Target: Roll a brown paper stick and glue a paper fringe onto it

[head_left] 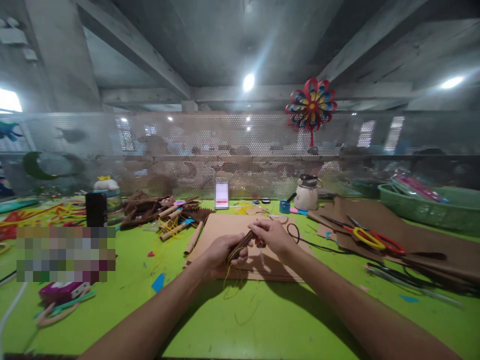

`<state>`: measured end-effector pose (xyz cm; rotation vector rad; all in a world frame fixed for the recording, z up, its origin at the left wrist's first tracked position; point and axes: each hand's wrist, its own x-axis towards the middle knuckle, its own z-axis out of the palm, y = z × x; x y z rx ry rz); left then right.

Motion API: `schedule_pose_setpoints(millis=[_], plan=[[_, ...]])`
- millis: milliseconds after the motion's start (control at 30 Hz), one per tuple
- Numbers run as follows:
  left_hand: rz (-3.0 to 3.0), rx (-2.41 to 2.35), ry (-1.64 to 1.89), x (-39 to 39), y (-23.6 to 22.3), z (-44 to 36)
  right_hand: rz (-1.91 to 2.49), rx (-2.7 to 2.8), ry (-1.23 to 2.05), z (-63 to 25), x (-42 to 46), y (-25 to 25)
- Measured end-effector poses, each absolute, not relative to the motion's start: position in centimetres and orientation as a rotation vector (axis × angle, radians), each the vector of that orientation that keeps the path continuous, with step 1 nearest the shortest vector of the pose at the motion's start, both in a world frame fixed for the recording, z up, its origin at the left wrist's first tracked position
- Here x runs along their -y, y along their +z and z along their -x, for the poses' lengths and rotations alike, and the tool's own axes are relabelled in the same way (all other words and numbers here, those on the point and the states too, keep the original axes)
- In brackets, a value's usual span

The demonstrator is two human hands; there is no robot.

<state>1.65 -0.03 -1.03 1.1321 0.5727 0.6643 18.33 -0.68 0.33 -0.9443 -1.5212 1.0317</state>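
Note:
Over the cardboard sheet (217, 227), my left hand (221, 252) is closed round a narrow strip of pleated dark brown paper (241, 246). Thin yellow strands (229, 270) trail down from that hand to the table. My right hand (273, 235) pinches the upper end of the pleated paper between thumb and fingertips. Below its fingers shows a small slim object (262, 256) with a pale tip; its kind, and whether the right hand grips it, I cannot make out. A black cord (294, 231) loops beside my right hand.
Left lie rolled brown paper pieces (174, 230), yellow strands and a purple box (63, 290). At the back stand a lit phone (222, 195), a blue jar (285, 206) and a pale jug (305, 194). Right are scissors (369, 237) on brown paper (420, 240) and a green basket (412, 202).

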Motion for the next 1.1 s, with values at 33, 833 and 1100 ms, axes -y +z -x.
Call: schedule_pose_setpoints(millis=[33, 833, 1100], plan=[[-1.138, -0.586, 0.661, 0.0, -1.1, -1.7, 0.95, 1.517, 1.033, -18.3, 0.7, 0.3], [-0.803, -0.689, 0.629, -0.5, -1.1, -1.5, 1.477, 1.886, 0.029, -22.7, -3.4, -2.3], [-0.791, -0.704, 0.656, -1.3, -1.6, -1.1, 1.674, 2.272, -0.098, -22.9, -3.4, -3.6]])
